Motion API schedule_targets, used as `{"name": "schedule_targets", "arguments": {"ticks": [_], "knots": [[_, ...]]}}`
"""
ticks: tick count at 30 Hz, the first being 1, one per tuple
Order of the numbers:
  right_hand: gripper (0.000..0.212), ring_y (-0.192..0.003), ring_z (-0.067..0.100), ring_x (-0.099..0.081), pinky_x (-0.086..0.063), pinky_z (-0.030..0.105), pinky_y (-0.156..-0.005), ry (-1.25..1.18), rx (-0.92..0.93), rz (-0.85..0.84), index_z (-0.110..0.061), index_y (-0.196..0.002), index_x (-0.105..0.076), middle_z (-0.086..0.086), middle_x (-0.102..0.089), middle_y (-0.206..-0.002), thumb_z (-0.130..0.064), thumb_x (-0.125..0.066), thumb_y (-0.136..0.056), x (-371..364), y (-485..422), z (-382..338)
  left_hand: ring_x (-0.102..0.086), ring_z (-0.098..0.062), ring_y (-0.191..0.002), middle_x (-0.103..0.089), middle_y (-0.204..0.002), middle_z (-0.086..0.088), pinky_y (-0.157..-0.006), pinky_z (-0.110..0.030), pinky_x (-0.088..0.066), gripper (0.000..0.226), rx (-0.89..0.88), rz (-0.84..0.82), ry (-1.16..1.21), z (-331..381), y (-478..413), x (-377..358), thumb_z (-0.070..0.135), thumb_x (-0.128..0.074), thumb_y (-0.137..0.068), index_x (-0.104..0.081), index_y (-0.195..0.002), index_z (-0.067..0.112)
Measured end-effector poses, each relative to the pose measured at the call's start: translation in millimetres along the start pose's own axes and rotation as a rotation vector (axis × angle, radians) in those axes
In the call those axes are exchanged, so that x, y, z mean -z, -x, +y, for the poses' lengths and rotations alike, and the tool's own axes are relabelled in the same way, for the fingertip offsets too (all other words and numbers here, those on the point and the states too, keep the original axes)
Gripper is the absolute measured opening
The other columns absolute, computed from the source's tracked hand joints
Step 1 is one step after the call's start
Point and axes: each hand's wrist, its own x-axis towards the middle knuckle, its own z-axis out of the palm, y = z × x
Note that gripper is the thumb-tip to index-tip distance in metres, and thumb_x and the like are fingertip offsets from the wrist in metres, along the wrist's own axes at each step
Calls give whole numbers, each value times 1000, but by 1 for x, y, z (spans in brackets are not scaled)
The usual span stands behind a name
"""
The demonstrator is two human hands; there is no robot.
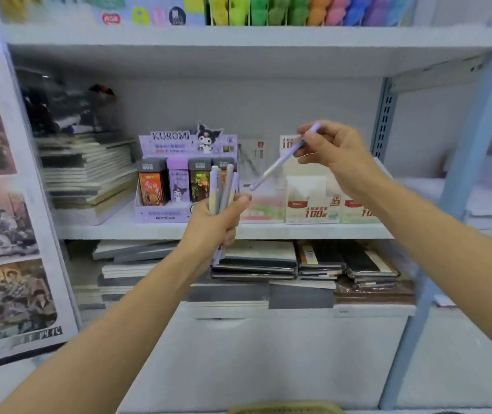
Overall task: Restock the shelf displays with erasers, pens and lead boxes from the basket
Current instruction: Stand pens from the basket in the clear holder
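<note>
The yellowish rim of the basket (286,408) shows at the very bottom edge, below both bare forearms that reach up toward the middle shelf (283,230).

The left hand (219,221) is closed in a fist round a bundle of pens (223,186). They stand nearly upright, their pale lilac, grey and cream barrels rising above the thumb, and one lilac end pokes out under the fist. The bundle is held in front of the right side of the Kuromi box (176,144).

The right hand (332,149) is higher and to the right, well apart from the left. It pinches a single lilac pen (280,162) near its upper end between thumb and curled fingers. This pen slants down to the left, and its lower tip hangs in front of the gap between the Kuromi box and the white cartons (312,201).

The Kuromi box is purple, stands on the shelf and holds a row of upright packs (152,183) with dark tops. The white cartons beside it bear red print. A stack of notebooks (89,171) lies left of the box. More flat stacks (313,261) fill the shelf below. The top shelf carries a row of coloured items (298,10), blurred. A poster panel (5,222) stands at the far left, and a blue-grey post (477,138) at the right.
</note>
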Motion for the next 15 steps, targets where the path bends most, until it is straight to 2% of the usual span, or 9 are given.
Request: {"name": "schedule_targets", "arguments": {"ticks": [5, 8, 10, 13, 15], "knots": [[26, -84, 18, -65, -57, 25, -81, 143, 46, 29, 6, -122, -54, 18, -65, -102, -8, -46, -101, 24, -52, -5, -33, -7, -42, -42, -56, 3, -39, -20, -32, 16, -113, 57, -126, 15, -44, -4, 15, -60, -95, -66, -109, 11], [25, -81, 17, -65, -57, 27, -77, 302, 58, -8, 7, -120, -54, 23, -64, -106, -7, -46, -101, 17, -71, 12, -41, -8, -47, -53, -67, 0, -46, -23, -38, 15, -121, 91, -328, 8, -63, -6, 16, -63, -93, -68, -107, 15], [24, -81, 17, -65, -57, 32, -80, 349, 58, 21, 6, -118, -54, 24, -65, -107, -7, -45, -101, 17, -79, 27, -49, -8, -53, -61, -75, 4, -53, -26, -42, 16, -132, 110, -477, 0, -71, -8, 18, -65, -91, -69, -106, 15], [19, -83, 16, -65, -57, 25, -79, 359, 38, -66, 5, -113, -54, 25, -65, -106, -5, -44, -101, 21, -80, 48, -50, -12, -55, -62, -69, 4, -55, -30, -45, 6, -168, 147, -551, -10, -77, -7, 18, -66, -90, -72, -92, 18], [16, -85, 18, -67, -57, 26, -79, 351, 56, -132, 2, -109, -56, 22, -66, -103, -4, -45, -100, 18, -80, 57, -47, -14, -53, -57, -61, 4, -52, -30, -43, 10, -191, 159, -526, -11, -79, -6, 17, -65, -90, -71, -81, 17]]}}
